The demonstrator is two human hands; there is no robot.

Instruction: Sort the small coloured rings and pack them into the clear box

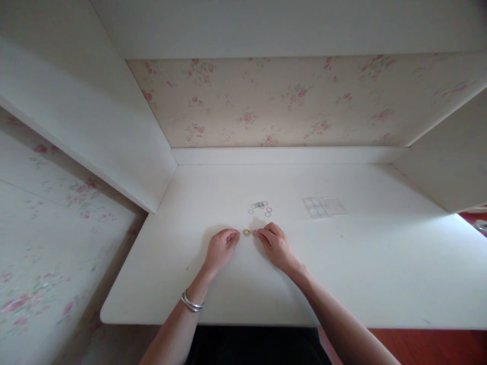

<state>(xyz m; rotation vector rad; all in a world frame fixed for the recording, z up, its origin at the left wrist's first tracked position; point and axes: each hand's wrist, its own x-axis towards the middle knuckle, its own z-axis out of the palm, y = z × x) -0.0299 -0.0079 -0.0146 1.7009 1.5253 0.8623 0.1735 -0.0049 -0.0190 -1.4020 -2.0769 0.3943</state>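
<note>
A small gold-coloured ring (pixel 247 232) lies on the white tabletop between my two hands. My left hand (pixel 222 248) is closed in a pinch just left of it, and whatever the fingertips hold is too small to make out. On the other side, my right hand (pixel 277 246) also pinches, with something tiny and blurred at its fingertips close to the gold ring. Several thin metal rings (pixel 268 209) lie loose and partly overlapping a little beyond my hands.
To the right lies an open clear plastic case (pixel 322 208) with compartments. White panels (pixel 125 126) enclose the table (pixel 365 274) at the left, right and overhead, and flowered wallpaper (pixel 266 106) covers the back. A silver bangle (pixel 192 302) is on my left wrist.
</note>
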